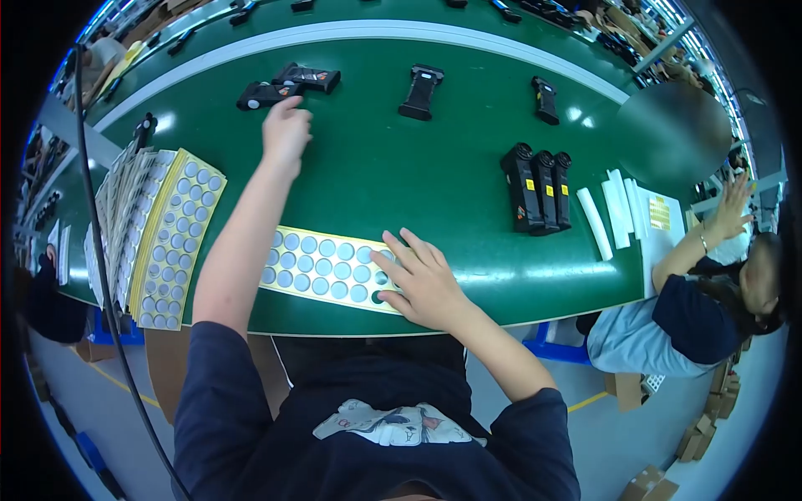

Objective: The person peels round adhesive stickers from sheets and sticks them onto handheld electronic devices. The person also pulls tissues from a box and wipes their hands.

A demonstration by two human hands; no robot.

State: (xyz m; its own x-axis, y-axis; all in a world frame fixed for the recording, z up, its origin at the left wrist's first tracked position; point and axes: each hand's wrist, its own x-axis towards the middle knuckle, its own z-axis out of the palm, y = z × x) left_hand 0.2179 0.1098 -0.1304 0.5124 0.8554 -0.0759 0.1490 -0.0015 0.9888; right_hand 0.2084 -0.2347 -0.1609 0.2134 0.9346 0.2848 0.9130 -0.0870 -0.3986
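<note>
A yellow-edged sheet of round grey stickers point(322, 265) lies before me at the table's near edge. My right hand point(422, 284) rests on its right end with the fingers spread. Beside those fingertips a dark green round gap shows in the sheet. Farther out, my left hand point(286, 138) is mostly closed, with the index finger reaching forward by two black handheld devices point(267, 95). Whether that finger touches them, or anything is pinched in the hand, I cannot make out. One device has a pale round end.
At left stands a fanned stack of sticker sheets point(180, 238); a black cable point(93, 217) crosses there. Single black devices point(422, 92) lie farther back. Three devices point(539, 188) stand together at right, near white rolled strips point(595, 224). A co-worker point(693, 309) sits at right.
</note>
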